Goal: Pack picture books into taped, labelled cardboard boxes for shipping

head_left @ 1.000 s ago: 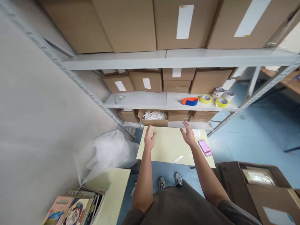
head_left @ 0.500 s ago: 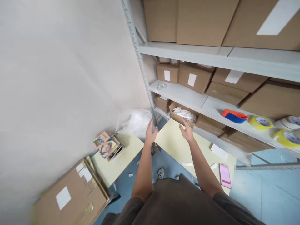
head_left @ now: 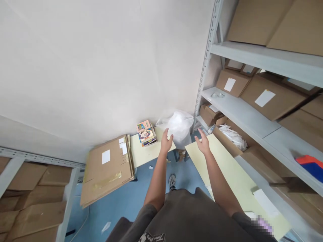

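Note:
Both my hands are held out in front of me, palms facing each other with a wide gap between. My left hand [head_left: 167,143] has its thumb and fingers apart and holds nothing; it hovers over the near end of a small pale table [head_left: 137,156]. On that table lies a stack of books [head_left: 146,133]. Behind my hands slumps a white translucent plastic bag [head_left: 179,126]. My right hand [head_left: 202,143], also empty with thumb spread, is above the left corner of a longer pale table [head_left: 227,178].
Flattened cardboard boxes [head_left: 107,171] lean at the left. A metal shelf [head_left: 242,104] with boxes runs along the right, holding an open box of white strips [head_left: 233,136]. Another shelf [head_left: 68,191] stands at lower left. Paper scraps [head_left: 106,227] lie on the blue floor [head_left: 111,205].
My view has swung left, so the books, bag and flattened cardboard sit further right, and a left-hand shelf has appeared. Both hands stay raised, apart and empty.

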Demonstrator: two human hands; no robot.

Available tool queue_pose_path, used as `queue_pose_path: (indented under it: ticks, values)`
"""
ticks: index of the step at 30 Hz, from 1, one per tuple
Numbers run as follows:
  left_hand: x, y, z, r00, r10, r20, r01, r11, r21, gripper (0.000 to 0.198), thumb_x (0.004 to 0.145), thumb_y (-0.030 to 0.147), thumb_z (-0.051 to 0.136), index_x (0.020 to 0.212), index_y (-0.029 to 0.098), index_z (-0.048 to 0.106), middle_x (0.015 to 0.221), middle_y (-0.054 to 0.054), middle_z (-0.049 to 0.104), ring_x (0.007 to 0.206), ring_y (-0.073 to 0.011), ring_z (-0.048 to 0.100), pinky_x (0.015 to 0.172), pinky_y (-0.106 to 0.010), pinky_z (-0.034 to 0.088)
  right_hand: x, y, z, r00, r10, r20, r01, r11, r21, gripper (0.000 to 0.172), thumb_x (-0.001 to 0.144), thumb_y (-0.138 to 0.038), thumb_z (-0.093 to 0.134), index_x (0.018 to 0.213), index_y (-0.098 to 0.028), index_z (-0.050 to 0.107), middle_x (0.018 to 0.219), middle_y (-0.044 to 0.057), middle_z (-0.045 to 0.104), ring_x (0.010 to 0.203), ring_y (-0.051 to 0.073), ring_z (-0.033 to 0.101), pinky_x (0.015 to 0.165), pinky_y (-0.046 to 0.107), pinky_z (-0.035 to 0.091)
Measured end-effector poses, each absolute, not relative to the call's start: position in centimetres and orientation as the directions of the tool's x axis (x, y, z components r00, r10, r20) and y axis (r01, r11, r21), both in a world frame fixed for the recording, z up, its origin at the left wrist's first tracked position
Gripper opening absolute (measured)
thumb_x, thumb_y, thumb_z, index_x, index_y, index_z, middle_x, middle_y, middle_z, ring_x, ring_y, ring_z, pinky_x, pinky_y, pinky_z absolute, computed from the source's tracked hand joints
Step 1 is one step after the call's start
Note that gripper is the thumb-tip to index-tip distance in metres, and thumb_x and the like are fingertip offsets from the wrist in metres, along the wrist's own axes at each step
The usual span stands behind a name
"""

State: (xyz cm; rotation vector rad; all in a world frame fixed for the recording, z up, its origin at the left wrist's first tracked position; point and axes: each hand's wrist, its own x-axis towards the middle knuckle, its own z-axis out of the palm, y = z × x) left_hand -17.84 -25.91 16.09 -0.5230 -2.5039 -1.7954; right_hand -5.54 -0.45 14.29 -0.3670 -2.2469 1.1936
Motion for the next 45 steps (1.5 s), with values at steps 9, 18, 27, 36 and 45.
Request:
queue_pose_path:
  ticks: [9,18,27,36,45]
  values:
    - [-23.7,-36.3,13.4,-0.991,0.018,0.135,0.135,0.287,0.948,0.069,0.096,0.055,0.067,0.157,0.024,0.056,0.162,-0.019,0.054,0.151,-0.0358,0.05,0.116,-0.056,0.051,-17.2,-11.4,12.8,-0.919,0.275,0.282,-0.092,0.547,-0.832,0.062,0.099,-0.044,0.057,0.158,-0.024,0.056,0.164,0.013,0.055,0.156,0.029,0.047,0.131,0.052,0.038]
    - [-35.2,-47.0,8.4,-0.986,-0.164,0.042,-0.005,0.277,0.961,0.061,0.096,0.051,0.064,0.148,0.02,0.063,0.148,-0.018,0.066,0.133,-0.0306,0.065,0.112,-0.048,0.054,-32.1,-23.1,9.7,-0.958,0.145,0.246,-0.106,0.62,-0.778,0.061,0.099,-0.04,0.055,0.156,-0.019,0.059,0.166,0.013,0.053,0.158,0.029,0.045,0.134,0.048,0.034]
    - [-41.7,-50.7,5.7,-0.971,-0.154,-0.183,-0.227,0.353,0.907,0.047,0.097,0.043,0.063,0.136,0.018,0.072,0.134,-0.019,0.074,0.126,-0.0329,0.07,0.109,-0.045,0.053,-41.4,-30.7,6.1,-0.996,0.026,-0.08,0.07,0.785,-0.616,0.059,0.1,-0.037,0.057,0.157,-0.019,0.059,0.172,0.014,0.045,0.163,0.032,0.034,0.132,0.051,0.033]
    - [-44.7,-53.1,4.4,-0.876,-0.278,-0.395,-0.461,0.241,0.854,0.033,0.087,0.029,0.067,0.114,0.013,0.076,0.089,-0.012,0.08,0.091,-0.0288,0.078,0.087,-0.04,0.059,-41.3,-34.3,5.3,-0.986,-0.094,-0.137,-0.002,0.832,-0.555,0.064,0.098,-0.032,0.062,0.162,-0.025,0.055,0.177,0.01,0.036,0.169,0.038,0.017,0.133,0.063,0.021]
    - [-46.0,-52.8,8.4,-0.946,-0.04,-0.323,-0.313,-0.159,0.936,0.029,0.086,0.036,0.068,0.108,0.018,0.068,0.09,-0.008,0.079,0.084,-0.0216,0.078,0.083,-0.038,0.062,-40.9,-31.6,8.6,-0.965,0.252,-0.076,0.124,0.184,-0.975,0.067,0.092,-0.056,0.068,0.151,-0.026,0.061,0.142,0.014,0.073,0.125,0.032,0.072,0.102,0.05,0.062]
